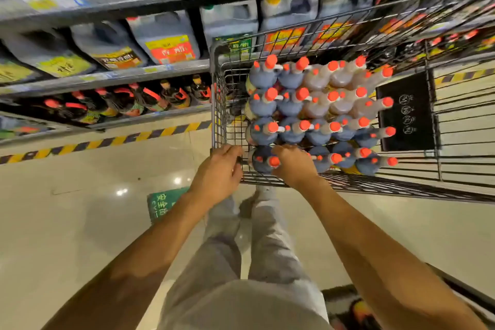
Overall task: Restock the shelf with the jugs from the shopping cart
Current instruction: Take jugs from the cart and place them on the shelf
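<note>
A wire shopping cart stands in front of me, packed with several jugs with orange-red caps. My left hand grips the cart's near left corner rim. My right hand reaches into the cart, its fingers curled over the top of the nearest jug in the front row; the exact hold is hidden beneath the hand. The shelf runs along the left and top, with large jugs on the middle tier and dark bottles on the lowest tier.
Yellow-and-black hazard tape marks the floor along the shelf's base. A green floor sticker lies near my feet. A black child-seat flap closes the cart's right part. Shiny tiled floor spreads to the left.
</note>
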`<state>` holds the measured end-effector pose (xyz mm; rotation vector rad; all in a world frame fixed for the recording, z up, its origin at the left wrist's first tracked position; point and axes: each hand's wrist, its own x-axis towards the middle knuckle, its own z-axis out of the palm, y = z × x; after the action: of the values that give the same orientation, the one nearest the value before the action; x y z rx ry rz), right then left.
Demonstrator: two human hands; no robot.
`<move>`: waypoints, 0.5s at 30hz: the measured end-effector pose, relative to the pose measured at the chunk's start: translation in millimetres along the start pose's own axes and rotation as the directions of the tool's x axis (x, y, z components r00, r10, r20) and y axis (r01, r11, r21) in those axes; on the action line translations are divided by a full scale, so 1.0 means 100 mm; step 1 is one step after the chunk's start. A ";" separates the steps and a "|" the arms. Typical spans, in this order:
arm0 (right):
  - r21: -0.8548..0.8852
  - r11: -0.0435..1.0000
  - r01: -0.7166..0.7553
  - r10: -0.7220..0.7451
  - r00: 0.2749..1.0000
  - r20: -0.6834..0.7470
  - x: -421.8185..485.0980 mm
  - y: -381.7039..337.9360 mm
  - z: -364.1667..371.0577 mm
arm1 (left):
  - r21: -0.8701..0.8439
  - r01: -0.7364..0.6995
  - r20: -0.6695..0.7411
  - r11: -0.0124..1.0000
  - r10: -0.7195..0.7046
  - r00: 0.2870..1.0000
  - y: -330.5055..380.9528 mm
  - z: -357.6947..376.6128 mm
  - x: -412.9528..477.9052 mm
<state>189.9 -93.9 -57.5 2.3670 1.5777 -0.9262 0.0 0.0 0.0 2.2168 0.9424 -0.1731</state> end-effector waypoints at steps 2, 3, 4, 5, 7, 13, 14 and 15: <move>-0.037 0.998 0.042 -0.040 0.998 0.038 0.11 0.01 0.02 | -0.022 0.058 -0.008 0.998 -0.059 0.998 0.02 0.05 0.08; -0.042 0.997 0.069 -0.068 0.997 0.042 0.15 0.03 0.07 | -0.040 0.088 -0.003 0.995 -0.088 0.996 0.04 0.07 0.10; -0.030 0.997 0.074 -0.073 0.996 0.044 0.15 0.03 0.08 | -0.050 0.119 0.012 0.992 -0.119 0.993 0.08 0.08 0.11; -0.003 0.996 0.086 -0.086 0.996 0.028 0.18 0.06 0.11 | -0.071 0.139 0.018 0.988 -0.138 0.990 0.08 0.11 0.12; 0.024 0.992 0.123 -0.123 0.992 -0.013 0.21 0.11 0.16 | -0.112 0.177 0.015 0.978 -0.176 0.984 0.09 0.16 0.13; 0.137 0.964 0.230 -0.217 0.971 -0.101 0.16 0.25 0.13 | -0.186 0.326 0.089 0.927 -0.315 0.945 0.11 0.26 0.15; 0.172 0.949 0.265 -0.246 0.961 -0.126 0.14 0.28 0.07 | -0.200 0.345 0.101 0.917 -0.331 0.938 0.10 0.27 0.16; 0.219 0.927 0.305 -0.276 0.949 -0.151 0.10 0.31 0.00 | -0.217 0.362 0.115 0.907 -0.344 0.932 0.10 0.27 0.16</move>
<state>219.8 -99.5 -70.0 2.4232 2.0110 -1.1089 21.8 -13.1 -20.3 1.7971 1.2513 -0.2921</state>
